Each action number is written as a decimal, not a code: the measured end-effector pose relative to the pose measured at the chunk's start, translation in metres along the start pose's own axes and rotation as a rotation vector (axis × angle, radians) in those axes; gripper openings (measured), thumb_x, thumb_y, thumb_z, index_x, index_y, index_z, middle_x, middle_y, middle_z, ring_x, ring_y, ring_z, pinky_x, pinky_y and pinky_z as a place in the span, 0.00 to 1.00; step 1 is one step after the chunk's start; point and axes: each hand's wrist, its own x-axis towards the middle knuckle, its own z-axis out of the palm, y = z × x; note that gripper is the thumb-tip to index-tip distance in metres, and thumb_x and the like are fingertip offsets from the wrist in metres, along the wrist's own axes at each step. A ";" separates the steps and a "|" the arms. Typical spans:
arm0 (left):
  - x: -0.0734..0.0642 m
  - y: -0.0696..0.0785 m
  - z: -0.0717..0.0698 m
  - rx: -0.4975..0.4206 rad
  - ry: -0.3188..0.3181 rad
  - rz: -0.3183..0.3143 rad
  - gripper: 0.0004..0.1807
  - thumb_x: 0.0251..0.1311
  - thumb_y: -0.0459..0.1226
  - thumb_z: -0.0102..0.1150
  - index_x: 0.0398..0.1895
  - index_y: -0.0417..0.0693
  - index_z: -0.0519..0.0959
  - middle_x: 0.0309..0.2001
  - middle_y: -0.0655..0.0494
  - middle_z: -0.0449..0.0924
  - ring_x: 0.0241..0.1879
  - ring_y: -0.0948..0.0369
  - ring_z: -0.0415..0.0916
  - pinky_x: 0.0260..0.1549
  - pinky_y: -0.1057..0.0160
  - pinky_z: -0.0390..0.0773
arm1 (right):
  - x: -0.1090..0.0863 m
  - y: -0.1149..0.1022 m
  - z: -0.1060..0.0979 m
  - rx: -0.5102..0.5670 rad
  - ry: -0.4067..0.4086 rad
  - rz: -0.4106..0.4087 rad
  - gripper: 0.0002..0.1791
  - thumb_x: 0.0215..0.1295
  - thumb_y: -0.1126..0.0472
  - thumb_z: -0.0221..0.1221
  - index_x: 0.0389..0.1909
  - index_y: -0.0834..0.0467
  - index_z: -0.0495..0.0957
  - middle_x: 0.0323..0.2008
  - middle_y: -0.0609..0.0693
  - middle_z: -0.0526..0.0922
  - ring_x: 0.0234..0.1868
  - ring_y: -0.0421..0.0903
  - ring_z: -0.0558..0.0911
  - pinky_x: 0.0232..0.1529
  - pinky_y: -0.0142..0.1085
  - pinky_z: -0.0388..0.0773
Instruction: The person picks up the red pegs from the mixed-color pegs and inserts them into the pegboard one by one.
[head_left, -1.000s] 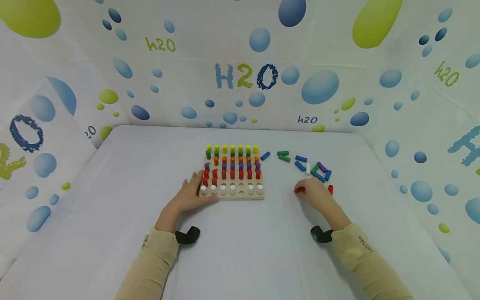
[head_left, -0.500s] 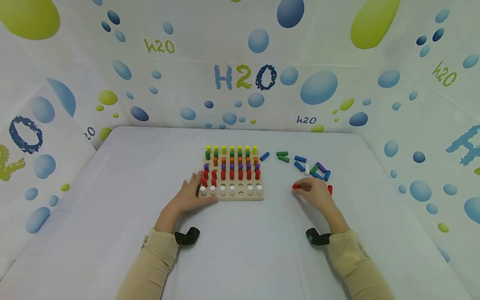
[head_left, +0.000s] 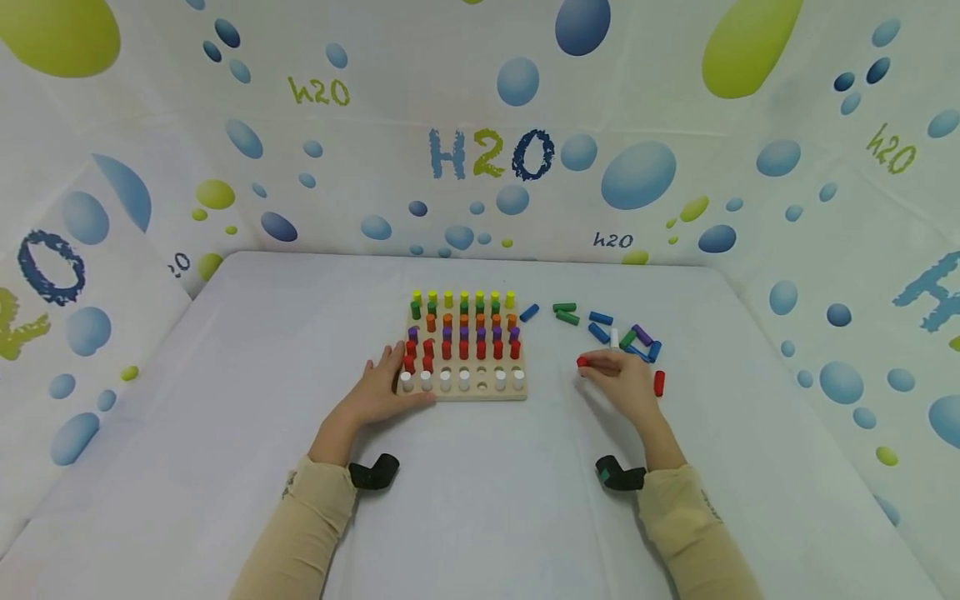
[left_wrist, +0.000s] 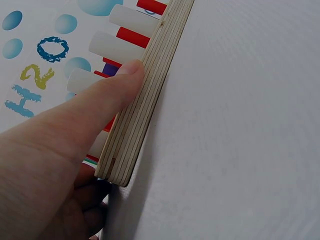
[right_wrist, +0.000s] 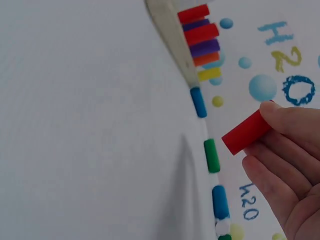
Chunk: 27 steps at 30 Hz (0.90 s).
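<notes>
A wooden pegboard [head_left: 487,395] with rows of coloured pegs lies on the table. At its front left corner, my left hand [head_left: 375,390] holds it, with the thumb on the front edge and the fingers along the left side. In the left wrist view the thumb [left_wrist: 131,75] lies across that layered edge, beside white pegs [left_wrist: 112,46]. My right hand [head_left: 624,379] pinches a red peg [right_wrist: 247,131] between thumb and fingers, right of the board. The second row from the front has two red pegs at its left and bare holes after them.
Loose blue, green, purple and white pegs lie to the right of the board, among them a blue peg [head_left: 529,312], a green peg [head_left: 565,307] and a purple peg [head_left: 642,334]. Another red peg [head_left: 659,383] lies just right of my right hand.
My right hand has moved slightly left and away from me with the red peg, whose end now shows past the fingertips. The left hand and the board have stayed in place.
</notes>
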 end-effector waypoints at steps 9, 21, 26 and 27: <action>-0.001 0.000 -0.001 0.016 0.014 0.022 0.61 0.45 0.62 0.61 0.71 0.38 0.40 0.70 0.39 0.40 0.70 0.47 0.32 0.65 0.47 0.32 | 0.007 -0.031 0.023 0.107 -0.008 0.017 0.15 0.57 0.60 0.62 0.45 0.62 0.80 0.41 0.57 0.83 0.41 0.48 0.83 0.42 0.33 0.78; 0.000 -0.001 -0.001 0.008 0.013 0.031 0.63 0.43 0.64 0.61 0.71 0.39 0.40 0.71 0.41 0.40 0.70 0.49 0.32 0.66 0.49 0.31 | 0.017 -0.070 0.064 0.209 -0.094 -0.062 0.15 0.56 0.63 0.63 0.43 0.67 0.79 0.41 0.60 0.82 0.41 0.49 0.83 0.42 0.35 0.79; 0.000 0.000 -0.001 0.003 0.020 0.033 0.63 0.42 0.64 0.62 0.71 0.39 0.41 0.71 0.41 0.41 0.70 0.49 0.33 0.66 0.49 0.31 | 0.021 -0.080 0.084 0.244 -0.130 -0.058 0.14 0.56 0.63 0.63 0.42 0.66 0.79 0.40 0.59 0.82 0.40 0.49 0.83 0.42 0.35 0.79; 0.000 -0.001 -0.001 0.003 0.021 0.033 0.63 0.42 0.64 0.62 0.71 0.39 0.41 0.71 0.41 0.42 0.70 0.49 0.33 0.66 0.48 0.31 | 0.022 -0.082 0.087 0.246 -0.137 -0.056 0.14 0.56 0.63 0.63 0.42 0.66 0.79 0.41 0.59 0.82 0.40 0.49 0.82 0.43 0.35 0.79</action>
